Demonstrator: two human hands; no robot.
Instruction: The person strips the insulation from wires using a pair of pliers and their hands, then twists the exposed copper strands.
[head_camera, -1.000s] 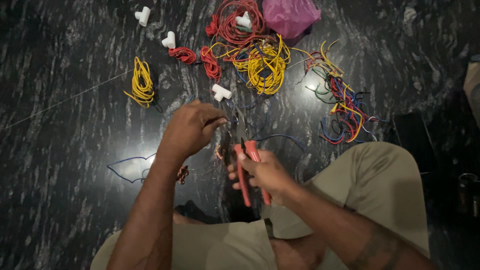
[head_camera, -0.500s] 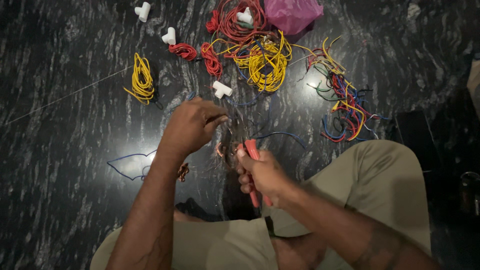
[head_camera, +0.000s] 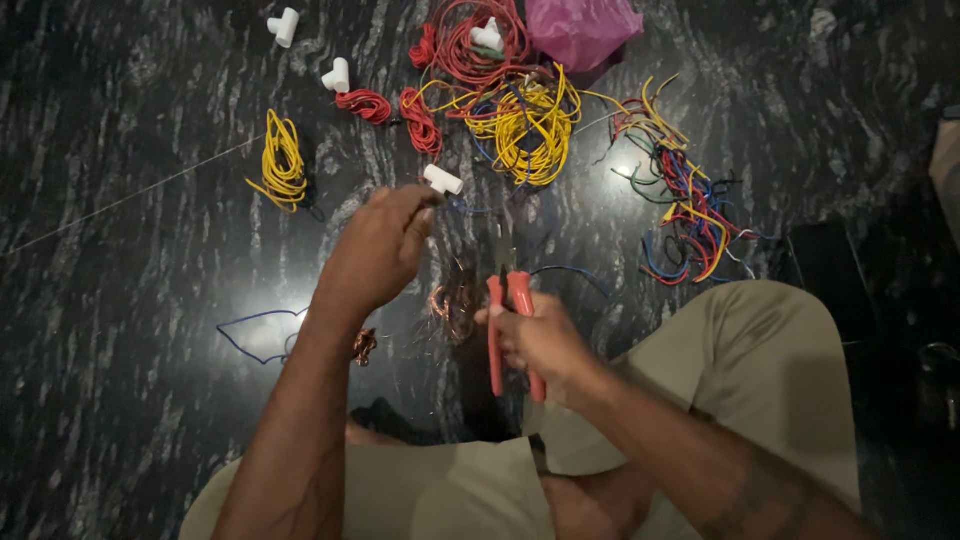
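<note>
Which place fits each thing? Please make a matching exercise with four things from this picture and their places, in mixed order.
Things:
1. red-handled pliers
2. pink bag
3. small yellow wire coil
4. blue wire loop

Places:
A. floor, left of the left forearm
B. top edge, beside the red wires
C. in the right hand
D. alone, upper left of the left hand

Pairs: 1-C, 2-B, 3-D, 4-A

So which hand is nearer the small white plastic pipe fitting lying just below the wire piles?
Left. The left hand has its fingertips right beside the white fitting; the right hand is lower down, holding red-handled pliers.
</note>
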